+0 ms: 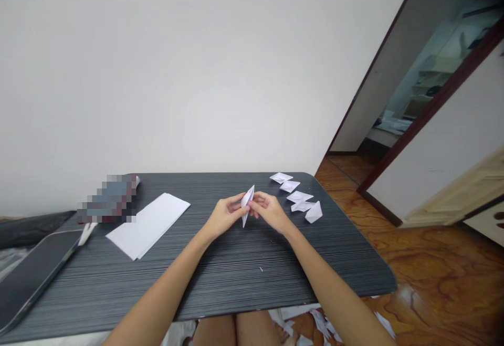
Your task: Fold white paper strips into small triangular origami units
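At the centre of the frame, just above the dark table (236, 278), the left hand (223, 216) and the right hand (271, 210) meet on a small white folded paper (247, 201); each hand is closed in a pinch on it, thumb and fingertips on either side, the left from the left and the right from the right; the paper stands nearly upright, a narrow pointed shape with one tip up and one tip down, clear of the tabletop as far as can be told.

To the right of the hands, toward the table's far right corner, a row of folded pieces (299, 197) lies near the edge; left of centre lies a stack of sheets (148, 224), set at a slant; a blurred object (108, 199) sits behind it, and a dark tablet (35, 270) fills the lower left; scraps (323, 325) lie on the floor at the bottom edge.

The likely trouble lies in the grip: the paper is thin and held only at its middle, so too hard a squeeze could crush the creases or bend a tip; an uneven pull between the two hands could tear it along a fold; a loose pinch could let it slip to the table; a wide sweep of the right forearm could knock the nearby pieces off the edge.
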`<move>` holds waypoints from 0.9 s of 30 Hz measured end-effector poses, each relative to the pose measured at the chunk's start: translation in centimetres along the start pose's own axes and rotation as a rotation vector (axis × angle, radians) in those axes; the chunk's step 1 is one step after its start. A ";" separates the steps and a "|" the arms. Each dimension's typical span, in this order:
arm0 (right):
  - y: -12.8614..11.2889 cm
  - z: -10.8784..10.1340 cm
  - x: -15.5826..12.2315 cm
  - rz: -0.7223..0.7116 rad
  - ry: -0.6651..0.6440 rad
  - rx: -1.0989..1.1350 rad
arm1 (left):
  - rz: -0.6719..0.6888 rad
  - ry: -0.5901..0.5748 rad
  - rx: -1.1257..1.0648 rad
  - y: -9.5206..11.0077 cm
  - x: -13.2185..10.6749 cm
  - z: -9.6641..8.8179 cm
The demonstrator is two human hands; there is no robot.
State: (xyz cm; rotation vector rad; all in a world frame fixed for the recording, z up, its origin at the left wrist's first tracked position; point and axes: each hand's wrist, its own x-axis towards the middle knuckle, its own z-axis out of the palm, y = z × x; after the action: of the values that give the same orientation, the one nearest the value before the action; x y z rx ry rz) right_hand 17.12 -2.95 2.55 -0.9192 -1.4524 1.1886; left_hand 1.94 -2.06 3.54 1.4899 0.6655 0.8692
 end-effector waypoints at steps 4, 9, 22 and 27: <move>0.1 0.4 -0.3 -0.026 0.058 -0.060 | 0.010 0.113 0.096 0.0 0.1 0.0; 0.9 0.5 -0.4 -0.079 0.192 -0.137 | 0.051 0.239 0.127 -0.8 0.5 -0.3; -0.5 -0.3 -0.7 -0.285 0.110 -0.302 | -0.079 0.212 -0.481 0.0 0.1 -0.3; -0.6 0.2 -0.8 -0.276 0.105 -0.371 | -0.027 0.320 -0.273 -0.9 0.3 0.0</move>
State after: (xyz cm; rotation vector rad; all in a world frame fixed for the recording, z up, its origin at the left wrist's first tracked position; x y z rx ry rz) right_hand 17.13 -3.86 2.93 -0.9734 -1.6821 0.6713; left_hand 2.21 -1.72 2.74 1.1059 0.7643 1.1420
